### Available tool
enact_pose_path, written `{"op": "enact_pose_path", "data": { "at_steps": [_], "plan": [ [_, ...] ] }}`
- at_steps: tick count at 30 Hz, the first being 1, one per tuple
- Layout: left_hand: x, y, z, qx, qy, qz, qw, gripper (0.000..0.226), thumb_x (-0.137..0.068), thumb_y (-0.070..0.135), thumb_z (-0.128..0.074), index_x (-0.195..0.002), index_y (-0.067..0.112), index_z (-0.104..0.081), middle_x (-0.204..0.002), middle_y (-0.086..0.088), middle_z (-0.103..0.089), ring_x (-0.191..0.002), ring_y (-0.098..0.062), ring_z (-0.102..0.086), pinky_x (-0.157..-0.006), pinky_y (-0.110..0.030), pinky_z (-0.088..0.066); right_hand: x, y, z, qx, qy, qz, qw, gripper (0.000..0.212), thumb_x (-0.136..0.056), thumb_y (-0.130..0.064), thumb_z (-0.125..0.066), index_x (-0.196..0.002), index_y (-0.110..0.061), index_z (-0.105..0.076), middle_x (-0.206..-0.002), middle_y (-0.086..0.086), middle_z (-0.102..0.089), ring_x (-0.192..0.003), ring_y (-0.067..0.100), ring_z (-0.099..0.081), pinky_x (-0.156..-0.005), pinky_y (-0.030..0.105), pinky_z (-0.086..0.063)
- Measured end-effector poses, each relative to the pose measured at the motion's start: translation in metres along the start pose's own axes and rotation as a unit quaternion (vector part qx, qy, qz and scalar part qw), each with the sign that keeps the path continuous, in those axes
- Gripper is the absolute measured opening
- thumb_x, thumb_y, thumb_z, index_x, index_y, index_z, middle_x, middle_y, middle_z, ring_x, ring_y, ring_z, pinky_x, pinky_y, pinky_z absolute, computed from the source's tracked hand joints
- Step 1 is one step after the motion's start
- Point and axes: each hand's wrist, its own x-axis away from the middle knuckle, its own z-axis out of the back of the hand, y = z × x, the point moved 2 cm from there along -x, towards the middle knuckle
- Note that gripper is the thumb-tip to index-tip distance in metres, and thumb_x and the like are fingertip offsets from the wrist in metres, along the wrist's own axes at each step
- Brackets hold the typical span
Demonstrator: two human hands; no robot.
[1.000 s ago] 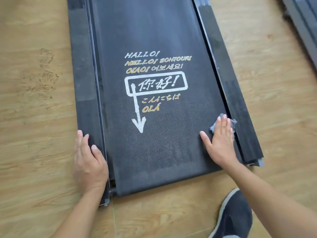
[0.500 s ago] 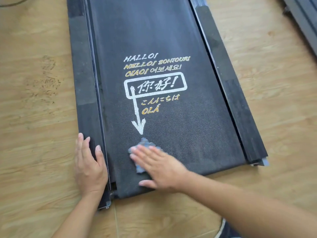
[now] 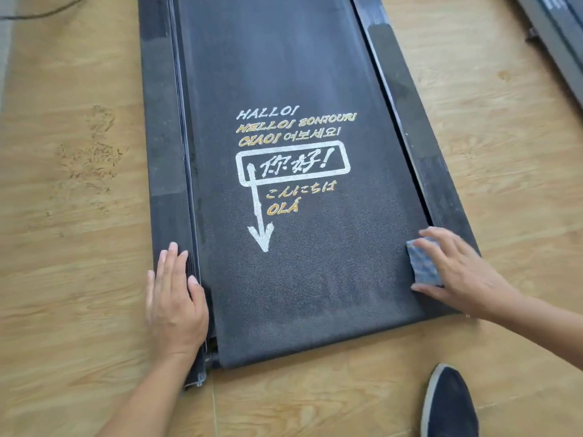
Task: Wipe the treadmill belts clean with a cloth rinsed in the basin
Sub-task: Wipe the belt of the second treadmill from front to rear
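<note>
A black treadmill belt (image 3: 303, 279) printed with white and gold greetings and a white arrow lies flat on the floor. My right hand (image 3: 457, 272) presses a blue-grey cloth (image 3: 422, 263) flat against the belt's near right edge, fingers straight and spread. My left hand (image 3: 173, 301) rests flat on the left side rail (image 3: 164, 184) near its end, fingers straight. The basin is not in view.
Light wooden floor (image 3: 72, 247) surrounds the treadmill. A dark shoe (image 3: 448, 405) stands at the bottom right. Part of another treadmill frame (image 3: 558, 36) shows at the top right. A thin cable (image 3: 41, 14) lies at the top left.
My right hand slid the cloth from the belt's right edge to its near middle, then back to the right edge. My left hand stayed on the left rail.
</note>
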Motion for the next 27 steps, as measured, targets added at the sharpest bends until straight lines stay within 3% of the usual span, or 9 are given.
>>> {"op": "enact_pose_path", "data": {
  "at_steps": [3,6,9,13,19,21,24,26,27],
  "plan": [
    [0.002,0.001,-0.002,-0.002,0.007,0.001,1.000,0.050,-0.105,0.016,-0.040,-0.153,0.007,-0.052,-0.169,-0.005,-0.040,-0.159,-0.024,-0.034,-0.130,-0.053,-0.026,-0.010,0.000,0.002,-0.060,0.017,-0.064,0.996,0.044,-0.078,-0.054,-0.078,-0.098,-0.025,-0.051,-0.108,-0.005,-0.047,-0.101,0.028,-0.050,-0.079,0.047,-0.052],
    [0.000,0.002,-0.003,-0.023,0.003,-0.004,1.000,0.051,-0.104,0.020,-0.042,-0.152,0.007,-0.050,-0.169,-0.007,-0.039,-0.159,-0.025,-0.034,-0.130,-0.053,-0.026,-0.020,-0.009,-0.001,-0.090,-0.008,-0.058,0.994,0.033,-0.086,-0.033,-0.081,-0.081,-0.025,-0.049,-0.090,-0.009,-0.048,-0.088,0.025,-0.049,-0.070,0.042,-0.049],
    [0.000,0.002,-0.002,-0.042,-0.016,-0.011,0.999,0.055,-0.101,0.026,-0.043,-0.152,0.007,-0.047,-0.170,-0.008,-0.037,-0.159,-0.029,-0.033,-0.127,-0.056,-0.030,-0.036,-0.019,0.010,-0.144,-0.059,-0.113,0.981,0.020,-0.089,-0.016,-0.076,-0.085,-0.022,-0.058,-0.087,-0.003,-0.059,-0.085,0.028,-0.060,-0.073,0.040,-0.047],
    [0.002,0.001,0.000,-0.043,-0.062,0.000,0.997,0.065,-0.098,0.036,-0.041,-0.157,0.008,-0.040,-0.174,-0.006,-0.027,-0.162,-0.027,-0.023,-0.128,-0.056,-0.024,-0.035,-0.025,0.013,-0.179,-0.073,-0.275,0.942,0.034,-0.079,-0.025,-0.080,-0.101,-0.020,-0.055,-0.101,0.003,-0.059,-0.094,0.030,-0.058,-0.082,0.041,-0.050],
    [0.002,-0.006,0.002,-0.018,-0.100,-0.027,0.995,0.068,-0.103,0.041,-0.034,-0.162,0.007,-0.033,-0.178,-0.005,-0.015,-0.165,-0.022,-0.009,-0.132,-0.053,-0.014,-0.047,-0.085,0.040,-0.274,-0.016,-0.327,0.904,0.008,-0.082,-0.019,-0.070,-0.083,-0.019,-0.062,-0.083,-0.003,-0.069,-0.079,0.019,-0.063,-0.065,0.031,-0.045],
    [0.003,-0.009,0.003,-0.006,-0.097,-0.019,0.995,0.064,-0.105,0.038,-0.035,-0.162,0.009,-0.035,-0.178,-0.004,-0.014,-0.166,-0.021,-0.009,-0.133,-0.051,-0.012,-0.059,-0.140,0.044,-0.458,0.007,-0.308,0.834,0.004,-0.088,-0.010,-0.065,-0.090,-0.012,-0.066,-0.087,0.000,-0.072,-0.073,0.015,-0.064,-0.063,0.028,-0.049],
    [0.001,-0.003,0.003,0.019,-0.094,-0.027,0.995,0.059,-0.106,0.034,-0.033,-0.160,0.012,-0.039,-0.178,-0.004,-0.017,-0.165,-0.021,-0.012,-0.133,-0.052,-0.015,-0.070,-0.217,0.046,-0.736,-0.051,-0.293,0.608,0.024,-0.095,0.007,-0.049,-0.112,0.000,-0.065,-0.103,0.019,-0.074,-0.086,0.028,-0.072,-0.068,0.038,-0.058],
    [0.001,-0.006,0.004,0.028,-0.088,-0.028,0.995,0.058,-0.106,0.032,-0.032,-0.159,0.011,-0.043,-0.177,-0.005,-0.020,-0.165,-0.021,-0.015,-0.132,-0.051,-0.015,-0.074,-0.254,0.035,-0.761,-0.072,-0.293,0.574,0.026,-0.095,0.006,-0.050,-0.117,-0.003,-0.063,-0.110,0.017,-0.075,-0.096,0.033,-0.074,-0.075,0.045,-0.063],
    [0.001,-0.007,0.004,0.028,-0.082,-0.029,0.996,0.058,-0.105,0.032,-0.031,-0.158,0.011,-0.044,-0.177,-0.005,-0.021,-0.164,-0.022,-0.016,-0.132,-0.051,-0.016,-0.074,-0.263,0.027,-0.720,-0.057,-0.299,0.624,0.026,-0.095,0.002,-0.055,-0.117,-0.008,-0.064,-0.114,0.013,-0.075,-0.100,0.030,-0.075,-0.082,0.046,-0.063]
  ]
}}
